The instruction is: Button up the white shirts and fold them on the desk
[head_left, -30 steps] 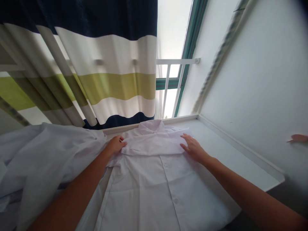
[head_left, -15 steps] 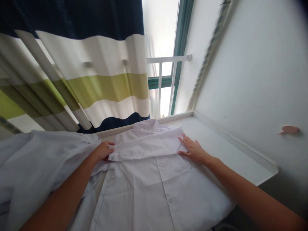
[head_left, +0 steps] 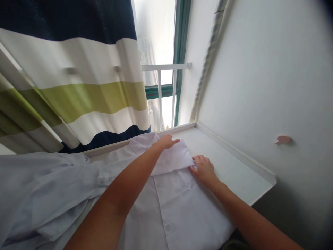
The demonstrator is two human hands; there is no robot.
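Note:
A white button-up shirt [head_left: 179, 205] lies front up on a white surface, its collar [head_left: 143, 138] toward the window. One sleeve [head_left: 169, 161] is folded across its chest. My left hand [head_left: 165, 141] reaches over the shirt to the far edge of the folded part, right of the collar; its fingers are bent at the cloth there, partly hidden. At the shirt's right side, my right hand [head_left: 204, 171] has its fingers curled and its thumb against the folded edge. My left forearm covers part of the sleeve and the shirt front.
More white clothing [head_left: 47, 194] lies crumpled on the left. The white surface [head_left: 229, 173] has a raised rim [head_left: 239, 156] along the wall. Behind stand a striped curtain [head_left: 99, 97], a white railing [head_left: 166, 67] and a window. A pink hook [head_left: 283, 139] is on the right wall.
My left hand has left the sleeve end at the left and crossed right to the shoulder edge. My right hand's spread fingers have curled at the shirt's side. The view has turned right.

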